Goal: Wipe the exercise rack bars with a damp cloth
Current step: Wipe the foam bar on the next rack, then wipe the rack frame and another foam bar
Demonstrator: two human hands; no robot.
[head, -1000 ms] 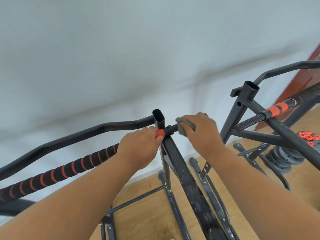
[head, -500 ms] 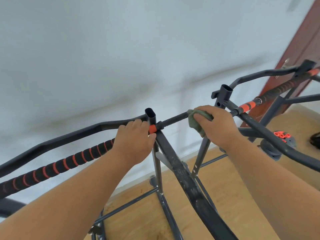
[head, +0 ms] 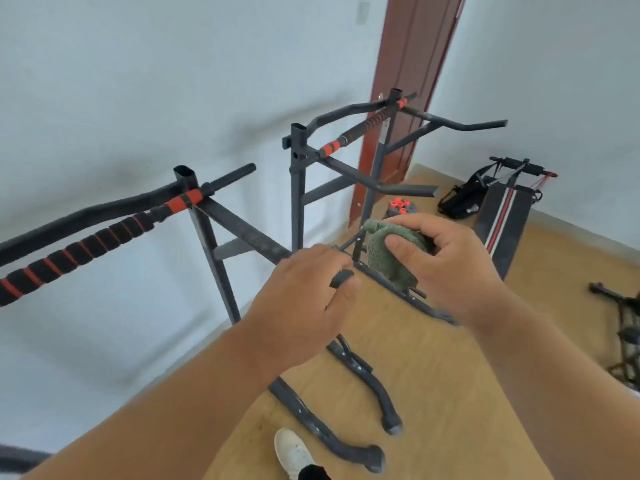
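Note:
The black exercise rack (head: 298, 174) stands against the white wall, with a padded black-and-red grip (head: 69, 254) at the left and a short top bar (head: 228, 178) beside the near upright. A slanted arm bar (head: 249, 237) runs from that upright toward me. My left hand (head: 304, 303) grips its near end, whose dark tip shows between thumb and fingers. Just right of it, my right hand (head: 450, 268) holds a bunched green cloth (head: 388, 261) in the air, off the bars, pinched under the thumb.
The rack's curved base feet (head: 329, 434) lie on the wooden floor by my white shoe (head: 294, 452). A brown door (head: 405, 64) stands behind the far upright. Weight plates with red parts (head: 400, 206), a black bag (head: 460, 199), a striped bench (head: 502, 220) and other gear (head: 623, 323) lie at right.
Both hands have left the top crossbar and come down toward me. The left now grips the slanted arm bar's end; the right carried the cloth off the bar. The view swung right.

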